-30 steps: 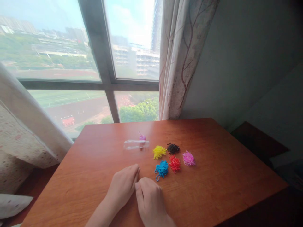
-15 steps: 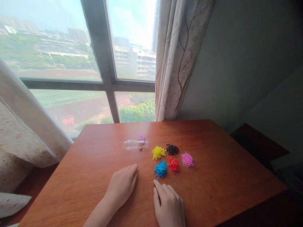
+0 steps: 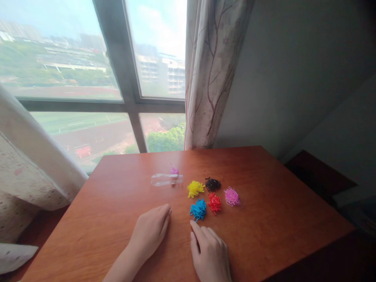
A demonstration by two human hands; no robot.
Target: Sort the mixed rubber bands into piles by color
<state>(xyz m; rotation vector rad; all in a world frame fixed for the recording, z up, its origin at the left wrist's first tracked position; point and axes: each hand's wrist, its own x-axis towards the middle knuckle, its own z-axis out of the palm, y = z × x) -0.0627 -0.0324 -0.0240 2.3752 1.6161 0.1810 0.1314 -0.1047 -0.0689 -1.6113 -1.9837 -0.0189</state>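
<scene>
My left hand [image 3: 151, 228] rests on the wooden table, its fingers bent and held together, with nothing visible in them. To its right lies my right hand [image 3: 209, 248], palm down, with the index finger stretched forward and the thumb a little apart from it. That index fingertip is at the near edge of a pile of blue plastic loops [image 3: 198, 209]; whether it touches a loop I cannot tell. Beyond are piles of red loops [image 3: 214, 203], yellow loops [image 3: 195, 188], black loops [image 3: 212, 184] and pink loops [image 3: 232, 196].
A clear plastic, bottle-shaped thing [image 3: 163, 179] lies behind my left hand, with a small purple object [image 3: 174, 171] beside it. The wooden table [image 3: 282, 207] meets a window [image 3: 133, 107] and a curtain [image 3: 205, 78] at its far edge. A wall [image 3: 273, 86] stands at the right.
The view has shifted slightly, so the window and curtain sit further left. Both hands and the piles stay nearly in place on the table.
</scene>
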